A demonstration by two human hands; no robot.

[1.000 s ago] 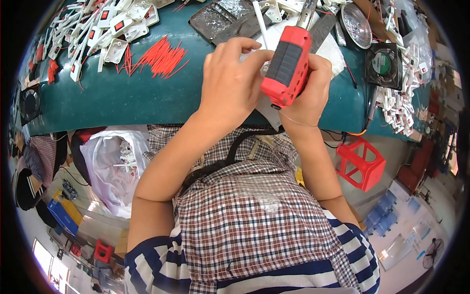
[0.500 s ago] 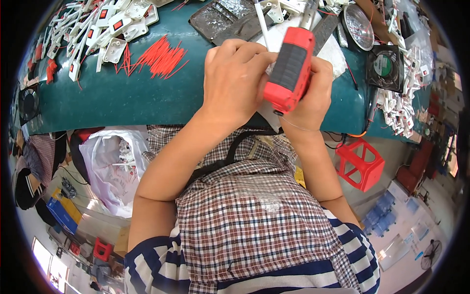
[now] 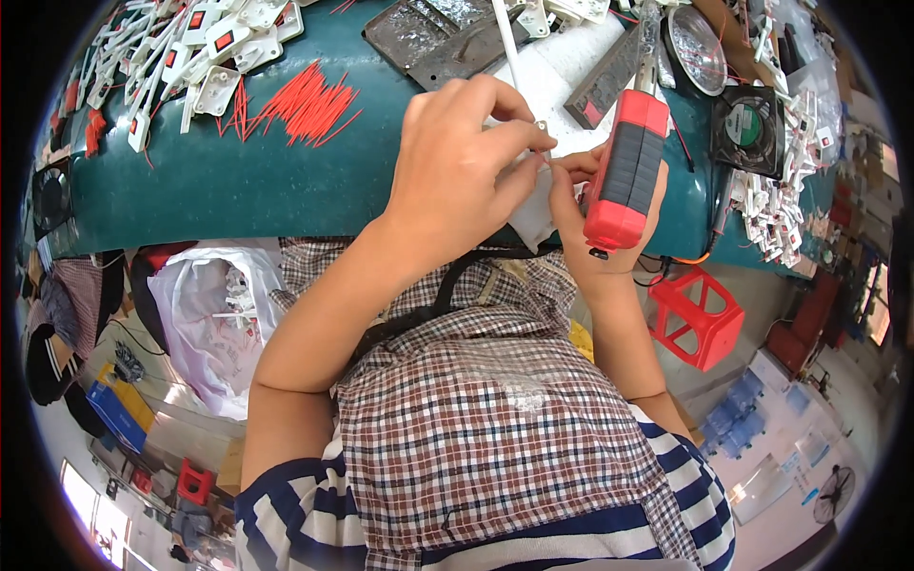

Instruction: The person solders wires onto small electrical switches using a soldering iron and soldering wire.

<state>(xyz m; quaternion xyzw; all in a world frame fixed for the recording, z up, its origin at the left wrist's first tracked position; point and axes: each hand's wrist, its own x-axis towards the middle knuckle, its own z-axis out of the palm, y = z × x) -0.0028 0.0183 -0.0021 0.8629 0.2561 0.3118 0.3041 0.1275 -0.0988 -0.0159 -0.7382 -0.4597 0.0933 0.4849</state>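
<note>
My left hand (image 3: 455, 167) is closed, its fingertips pinching a small white plastic piece mostly hidden by them. A long white stem (image 3: 507, 43) runs up from behind its knuckles, apparently part of that piece. My right hand (image 3: 583, 228) is wrapped round a red-and-black gun-shaped tool (image 3: 628, 162) with a metal shaft that points away from me. The thumb and forefinger of that hand reach to the left fingertips, where a bit of red shows, perhaps a wire end. Whether they grip it I cannot tell. Under the hands lies a white pad (image 3: 552, 71).
Cut red wires (image 3: 309, 105) lie left on the green table (image 3: 248, 195), below piled white switch housings (image 3: 224, 38). Dark metal plates (image 3: 419, 38) lie at the back. At right are a small fan (image 3: 747, 131), a round metal dish (image 3: 697, 48) and more white parts (image 3: 776, 219).
The red-and-black tool has swung right, away from the left fingers, and its shaft tilts right now. The right thumb and forefinger have come to the left fingertips, uncovering the pinched piece.
</note>
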